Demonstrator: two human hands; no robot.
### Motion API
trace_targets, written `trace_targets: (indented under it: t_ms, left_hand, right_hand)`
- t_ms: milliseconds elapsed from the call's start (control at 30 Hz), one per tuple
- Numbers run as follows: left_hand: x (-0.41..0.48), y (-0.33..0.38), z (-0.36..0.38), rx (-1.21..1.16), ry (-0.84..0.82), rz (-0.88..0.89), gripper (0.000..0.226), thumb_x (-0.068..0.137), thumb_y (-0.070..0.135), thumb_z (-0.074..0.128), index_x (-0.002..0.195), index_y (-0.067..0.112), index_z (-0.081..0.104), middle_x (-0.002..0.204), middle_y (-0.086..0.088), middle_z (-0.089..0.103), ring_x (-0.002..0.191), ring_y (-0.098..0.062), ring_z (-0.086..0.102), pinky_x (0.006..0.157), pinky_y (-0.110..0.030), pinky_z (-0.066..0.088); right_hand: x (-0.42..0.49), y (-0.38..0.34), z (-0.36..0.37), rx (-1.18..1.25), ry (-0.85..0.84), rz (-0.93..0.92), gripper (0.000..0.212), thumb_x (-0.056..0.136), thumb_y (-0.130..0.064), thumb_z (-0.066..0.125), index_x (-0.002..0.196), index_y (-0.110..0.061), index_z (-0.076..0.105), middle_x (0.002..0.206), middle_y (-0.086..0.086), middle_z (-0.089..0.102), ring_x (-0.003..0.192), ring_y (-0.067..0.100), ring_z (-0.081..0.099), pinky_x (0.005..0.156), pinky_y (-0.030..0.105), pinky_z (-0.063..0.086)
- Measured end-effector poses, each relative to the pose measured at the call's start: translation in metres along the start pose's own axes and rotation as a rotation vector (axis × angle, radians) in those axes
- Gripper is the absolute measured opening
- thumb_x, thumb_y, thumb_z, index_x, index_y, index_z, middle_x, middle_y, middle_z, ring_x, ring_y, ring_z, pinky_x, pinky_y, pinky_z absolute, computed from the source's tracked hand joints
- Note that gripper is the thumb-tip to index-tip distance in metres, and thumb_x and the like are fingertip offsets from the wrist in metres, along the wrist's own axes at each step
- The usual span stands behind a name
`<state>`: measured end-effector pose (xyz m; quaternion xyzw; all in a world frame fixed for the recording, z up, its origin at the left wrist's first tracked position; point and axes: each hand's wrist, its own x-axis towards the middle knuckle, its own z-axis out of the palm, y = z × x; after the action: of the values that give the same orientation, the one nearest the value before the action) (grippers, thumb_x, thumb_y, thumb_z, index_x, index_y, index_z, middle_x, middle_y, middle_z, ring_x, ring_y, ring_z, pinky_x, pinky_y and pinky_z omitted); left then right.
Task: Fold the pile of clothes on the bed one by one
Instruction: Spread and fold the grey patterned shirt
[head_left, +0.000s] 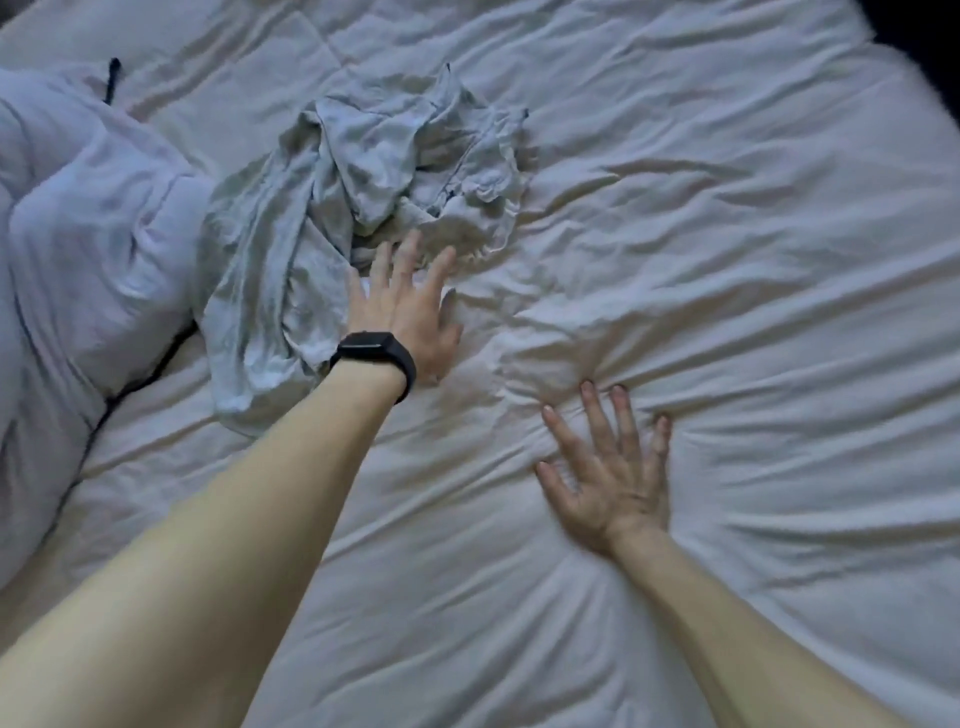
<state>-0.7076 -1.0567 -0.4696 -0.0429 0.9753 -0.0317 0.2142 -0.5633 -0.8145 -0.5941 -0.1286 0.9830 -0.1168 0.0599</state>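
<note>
**Step in hand:** judged to be selecting the first garment from the pile of clothes (363, 182).

- **Left hand** (402, 306): reaches the pile's six-o'clock edge, fingers (409, 260) spread and released, tips touching cloth.
- **Right hand** (610, 478): at five o'clock from the pile, lies flat on the bed (727, 260), fingers straight, grasping nothing.
- **Next move:** probably pinching one item and drawing it onto open bedding.
- **Pile:** crumpled, pale grey-green, lying at eleven o'clock in view, just beside a lavender bundle (88, 234).
</note>
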Motion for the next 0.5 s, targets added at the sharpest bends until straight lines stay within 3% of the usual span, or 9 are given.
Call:
trace_targets:
  t_ms: [133, 233, 300, 367, 433, 500]
  left_hand:
    - [0.059, 0.014, -0.013, 0.003, 0.060, 0.014, 0.089, 0.095, 0.053, 0.053, 0.160, 0.024, -0.001, 0.168, -0.005, 0.006, 0.154, -0.027, 0.005, 0.122, -0.056, 0.006]
    - [0.080, 0.019, -0.001, -0.016, 0.004, -0.001, 0.091, 0.095, 0.051, 0.055, 0.160, 0.021, -0.003, 0.163, -0.008, 0.026, 0.151, -0.027, 0.018, 0.121, -0.057, 0.010]
    - [0.085, 0.022, 0.007, -0.052, 0.037, -0.033, 0.080, 0.096, 0.045, 0.056, 0.158, 0.018, 0.013, 0.153, -0.012, 0.040, 0.142, -0.033, 0.034, 0.114, -0.055, 0.025]
    - [0.087, 0.025, 0.010, -0.060, 0.135, -0.025, 0.050, 0.099, 0.034, 0.053, 0.144, 0.015, 0.040, 0.138, -0.014, 0.054, 0.128, -0.036, 0.046, 0.102, -0.050, 0.036]
    - [0.081, 0.026, 0.012, -0.077, 0.186, -0.025, 0.033, 0.099, 0.026, 0.046, 0.129, 0.016, 0.054, 0.124, -0.016, 0.059, 0.118, -0.037, 0.050, 0.096, -0.048, 0.037]
    - [0.066, 0.027, 0.012, -0.140, 0.175, -0.043, 0.032, 0.098, 0.027, 0.044, 0.126, 0.019, 0.057, 0.116, -0.016, 0.060, 0.112, -0.037, 0.052, 0.094, -0.047, 0.037]
  right_hand:
    - [0.003, -0.001, 0.006, 0.041, 0.130, -0.028, 0.070, 0.084, -0.064, 0.057, 0.150, -0.044, 0.044, 0.166, 0.002, 0.028, 0.154, 0.030, 0.023, 0.118, 0.067, 0.006]
    - [0.001, 0.001, 0.010, 0.046, 0.160, -0.030, 0.070, 0.084, -0.064, 0.060, 0.149, -0.043, 0.047, 0.165, 0.002, 0.031, 0.153, 0.030, 0.025, 0.119, 0.066, 0.006]
    - [-0.001, 0.001, 0.012, 0.040, 0.177, -0.034, 0.069, 0.084, -0.064, 0.060, 0.148, -0.042, 0.048, 0.164, 0.002, 0.032, 0.153, 0.030, 0.026, 0.119, 0.066, 0.007]
    - [-0.001, 0.002, 0.014, 0.031, 0.188, -0.027, 0.068, 0.084, -0.064, 0.060, 0.148, -0.043, 0.048, 0.164, 0.002, 0.032, 0.153, 0.030, 0.026, 0.119, 0.066, 0.007]
    - [0.002, 0.001, 0.014, 0.034, 0.179, -0.022, 0.068, 0.084, -0.064, 0.058, 0.148, -0.044, 0.048, 0.165, 0.000, 0.031, 0.153, 0.029, 0.025, 0.120, 0.065, 0.005]
    - [0.000, 0.001, 0.014, 0.015, 0.166, -0.013, 0.068, 0.083, -0.065, 0.058, 0.148, -0.045, 0.047, 0.165, 0.000, 0.030, 0.153, 0.028, 0.024, 0.120, 0.065, 0.004]
